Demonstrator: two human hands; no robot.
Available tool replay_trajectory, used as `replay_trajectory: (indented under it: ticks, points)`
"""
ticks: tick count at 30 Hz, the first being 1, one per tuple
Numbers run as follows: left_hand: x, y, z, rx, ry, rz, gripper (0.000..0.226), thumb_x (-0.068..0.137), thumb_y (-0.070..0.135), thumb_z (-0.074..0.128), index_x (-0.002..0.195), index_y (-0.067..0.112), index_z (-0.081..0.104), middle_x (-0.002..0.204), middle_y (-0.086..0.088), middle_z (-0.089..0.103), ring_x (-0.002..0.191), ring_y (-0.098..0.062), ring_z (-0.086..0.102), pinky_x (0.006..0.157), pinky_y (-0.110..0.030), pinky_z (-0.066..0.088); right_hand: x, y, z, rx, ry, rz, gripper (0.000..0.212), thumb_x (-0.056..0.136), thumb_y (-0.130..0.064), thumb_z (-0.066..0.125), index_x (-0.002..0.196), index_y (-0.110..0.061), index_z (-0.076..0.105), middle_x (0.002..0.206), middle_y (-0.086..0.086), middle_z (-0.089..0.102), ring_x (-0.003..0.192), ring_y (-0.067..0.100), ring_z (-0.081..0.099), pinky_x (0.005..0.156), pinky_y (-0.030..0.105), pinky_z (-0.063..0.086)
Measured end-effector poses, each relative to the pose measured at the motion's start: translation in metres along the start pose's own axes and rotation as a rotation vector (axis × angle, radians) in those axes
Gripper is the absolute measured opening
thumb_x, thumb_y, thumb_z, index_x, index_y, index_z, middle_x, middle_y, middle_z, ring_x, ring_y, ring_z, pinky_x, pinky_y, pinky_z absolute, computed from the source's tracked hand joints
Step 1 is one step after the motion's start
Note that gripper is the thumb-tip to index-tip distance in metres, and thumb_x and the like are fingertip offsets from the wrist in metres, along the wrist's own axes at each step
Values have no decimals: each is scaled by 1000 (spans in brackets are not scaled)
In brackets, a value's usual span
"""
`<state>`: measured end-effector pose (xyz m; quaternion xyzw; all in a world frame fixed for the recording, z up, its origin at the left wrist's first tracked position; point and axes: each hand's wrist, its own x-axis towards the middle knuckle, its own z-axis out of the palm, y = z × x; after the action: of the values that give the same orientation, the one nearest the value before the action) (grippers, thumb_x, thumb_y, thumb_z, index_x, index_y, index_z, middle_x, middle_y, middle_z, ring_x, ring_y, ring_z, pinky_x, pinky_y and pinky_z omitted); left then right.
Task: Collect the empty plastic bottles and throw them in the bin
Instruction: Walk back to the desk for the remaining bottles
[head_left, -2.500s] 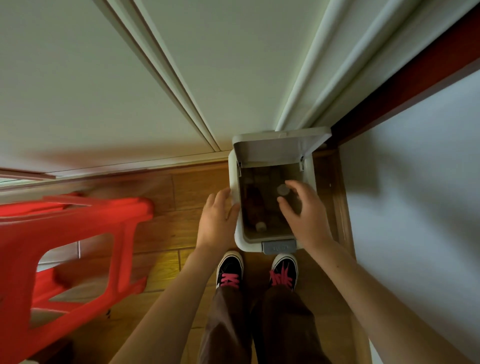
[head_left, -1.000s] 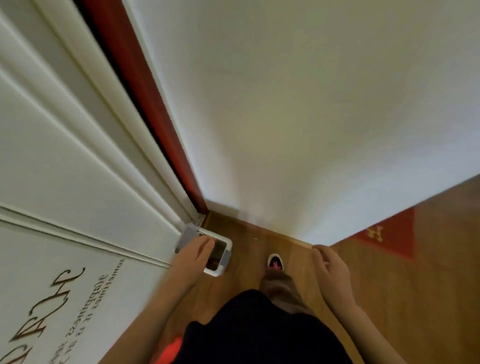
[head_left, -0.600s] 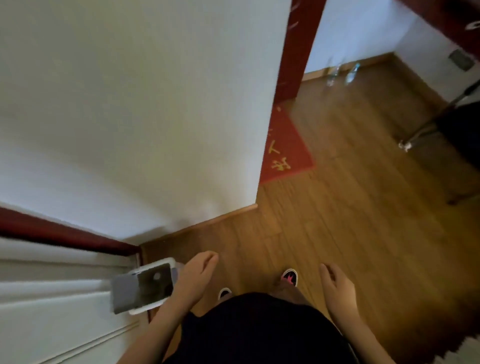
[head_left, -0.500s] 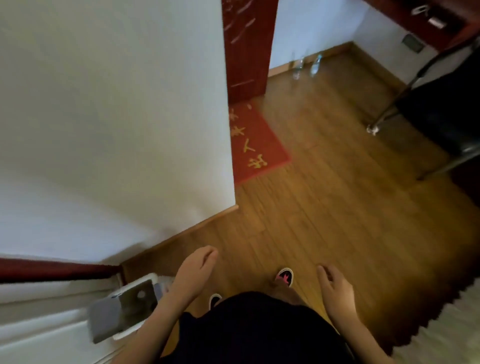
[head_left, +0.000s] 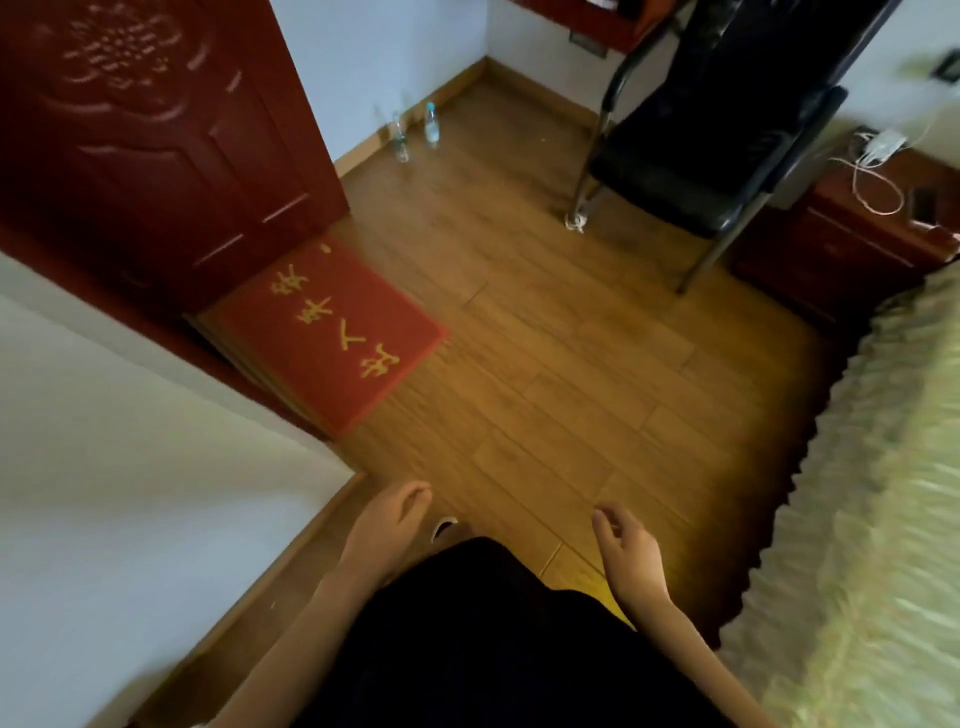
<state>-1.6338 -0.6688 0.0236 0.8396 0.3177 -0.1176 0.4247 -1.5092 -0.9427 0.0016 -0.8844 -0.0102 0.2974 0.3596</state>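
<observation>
Two clear plastic bottles stand upright on the wooden floor by the far wall: one with a blue cap (head_left: 431, 123) and one to its left (head_left: 399, 136). Both are far from my hands. My left hand (head_left: 387, 527) hangs low in front of me with loosely curled fingers and holds nothing. My right hand (head_left: 626, 551) is also empty, fingers apart. The bin is out of view.
A dark red door (head_left: 150, 140) with a red doormat (head_left: 324, 330) lies ahead on the left. A black chair (head_left: 696, 135) and a red-brown bedside cabinet (head_left: 841, 244) stand at the right. A bed with a pale cover (head_left: 862, 509) fills the right edge. A white wall corner (head_left: 156, 467) juts in at the left.
I have turned away from the open bin, which has left the view. The room with the two bottles, chair and bed has come into sight. Both hands stay empty.
</observation>
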Motion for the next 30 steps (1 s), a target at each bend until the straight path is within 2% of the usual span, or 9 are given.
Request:
replay_trajectory:
  ticks: [2, 5, 8, 11, 14, 18, 22, 25, 30]
  points:
    - [28, 7, -8, -12, -15, -24, 29, 99, 30, 46, 117, 16, 64, 114, 1, 66, 106, -14, 60, 87, -26, 44, 28, -17, -8, 11, 14, -6, 32, 98, -40, 47, 115, -18, 63, 106, -1, 66, 92, 16, 62, 78, 32, 51]
    - [76, 15, -20, -23, 3, -50, 27, 99, 30, 47, 114, 17, 65, 112, 0, 67, 101, -13, 60, 85, -27, 44, 79, -45, -18, 30, 41, -19, 30, 98, -37, 47, 113, -17, 64, 106, 0, 67, 97, 15, 61, 83, 32, 50]
    - [132, 24, -35, -46, 30, -70, 27, 98, 27, 48, 114, 15, 66, 114, -1, 67, 105, -18, 60, 89, -31, 45, 136, -75, -27, 57, 90, -31, 29, 98, -36, 48, 112, -17, 65, 105, 0, 67, 97, 15, 62, 86, 36, 52]
    - [197, 40, -55, -72, 30, -65, 27, 98, 28, 48, 114, 16, 66, 112, 3, 66, 103, -14, 59, 84, -26, 41, 198, -108, -36, 86, 123, -27, 29, 98, -37, 48, 113, -19, 65, 107, -2, 67, 98, 13, 61, 86, 33, 51]
    - [273, 76, -91, -70, -7, -10, 21, 99, 29, 47, 108, 24, 65, 103, 9, 65, 99, -10, 57, 76, -18, 41, 258, -152, -52, 93, 168, -6, 28, 98, -37, 49, 112, -18, 65, 107, -1, 67, 98, 13, 61, 85, 31, 50]
    - [373, 137, -143, -104, -79, 52, 28, 101, 30, 41, 113, 19, 64, 108, 6, 67, 102, -12, 60, 83, -27, 47, 322, -208, -80, 108, 216, 2, 27, 98, -33, 50, 111, -16, 66, 103, -1, 67, 95, 13, 61, 82, 29, 48]
    - [453, 186, -178, -120, -72, 94, 31, 101, 33, 41, 117, 20, 64, 111, 6, 67, 86, -10, 60, 68, -23, 44, 375, -243, -100, 67, 229, 42, 26, 97, -33, 51, 109, -16, 66, 100, -1, 68, 94, 15, 63, 85, 33, 52]
    - [503, 213, -193, -122, -88, 102, 34, 101, 33, 39, 119, 18, 64, 111, 5, 66, 102, -11, 59, 74, -19, 42, 415, -263, -110, 72, 214, 92, 25, 97, -33, 51, 109, -17, 65, 101, -2, 67, 96, 16, 63, 85, 33, 51]
    - [589, 238, -201, -144, -29, 45, 30, 100, 29, 42, 113, 16, 66, 107, 2, 68, 102, -13, 60, 81, -25, 43, 510, -307, -130, 93, 191, 102, 23, 98, -31, 51, 108, -17, 65, 98, -2, 66, 96, 16, 61, 81, 30, 48]
